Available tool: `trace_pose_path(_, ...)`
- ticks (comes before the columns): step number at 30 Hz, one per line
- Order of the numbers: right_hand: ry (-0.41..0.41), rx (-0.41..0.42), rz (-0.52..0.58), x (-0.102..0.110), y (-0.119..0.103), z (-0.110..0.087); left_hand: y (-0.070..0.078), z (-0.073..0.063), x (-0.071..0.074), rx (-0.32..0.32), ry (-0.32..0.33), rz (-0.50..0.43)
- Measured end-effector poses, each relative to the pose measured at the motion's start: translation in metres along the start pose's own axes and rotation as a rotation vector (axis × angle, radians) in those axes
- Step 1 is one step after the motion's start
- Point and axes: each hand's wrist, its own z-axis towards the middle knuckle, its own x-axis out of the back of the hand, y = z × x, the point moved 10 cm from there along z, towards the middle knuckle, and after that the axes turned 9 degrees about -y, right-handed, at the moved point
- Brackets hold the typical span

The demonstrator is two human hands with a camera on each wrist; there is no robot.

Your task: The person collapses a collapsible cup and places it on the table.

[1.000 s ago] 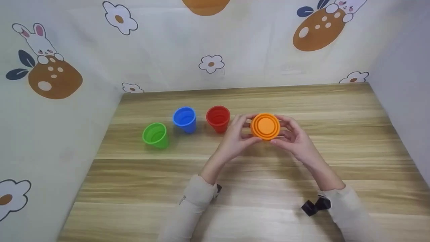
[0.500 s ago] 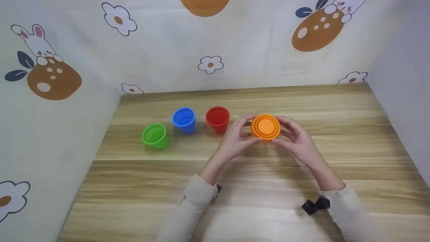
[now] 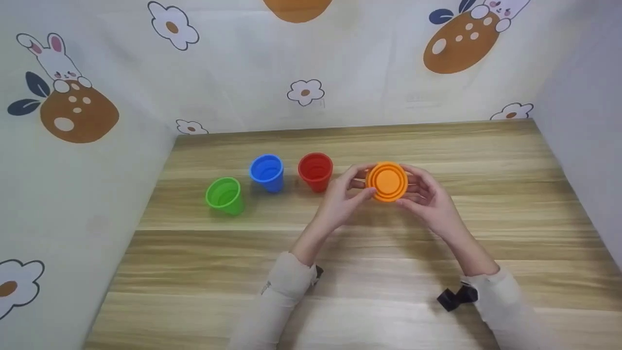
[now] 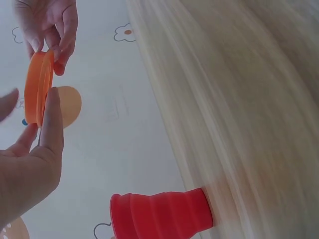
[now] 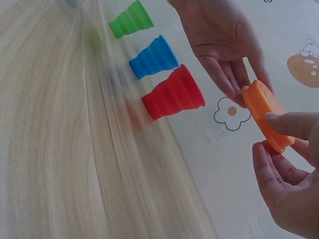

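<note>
Orange collapsible cup (image 3: 387, 181), folded into a flat disc, was between your two hands, raised clear of the wood-grain table (image 3: 388, 287), its concentric rings facing up toward your head camera; your left hand (image 3: 341, 200) gripped it from the left, fingers curved about the edge and thumb at the lower rim; your right hand (image 3: 433, 206) held the opposite side, its fingers curved and its thumb near the bottom edge; the left thumb was blurred in the left wrist view, so you could hardly judge from there how firmly it pressed.

Just beside your left hand stood the red collapsible cup (image 3: 316, 172), upright and extended; the blue collapsible cup (image 3: 267, 173) stood to its left, and the green collapsible cup (image 3: 226, 196) farther left and nearer you, both upright too; you wore pale sleeves (image 3: 508, 304), and a patterned wall covering (image 3: 364, 68) with flowers and rabbits rose behind the table.
</note>
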Motion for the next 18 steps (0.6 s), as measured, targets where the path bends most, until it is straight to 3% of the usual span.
trace_pose_path(4, 0.018, -0.001, 0.02, 0.001, 0.001, 0.0, 0.001, 0.0, 0.004, -0.025, 0.04, -0.012)
trace_pose_path(10, 0.051, -0.024, 0.151, 0.003, 0.005, -0.001, 0.002, 0.0, 0.008, -0.05, 0.094, -0.021)
trace_pose_path(18, 0.043, -0.161, 0.228, 0.002, 0.017, -0.002, 0.002, -0.002, 0.007, -0.072, 0.092, -0.035)
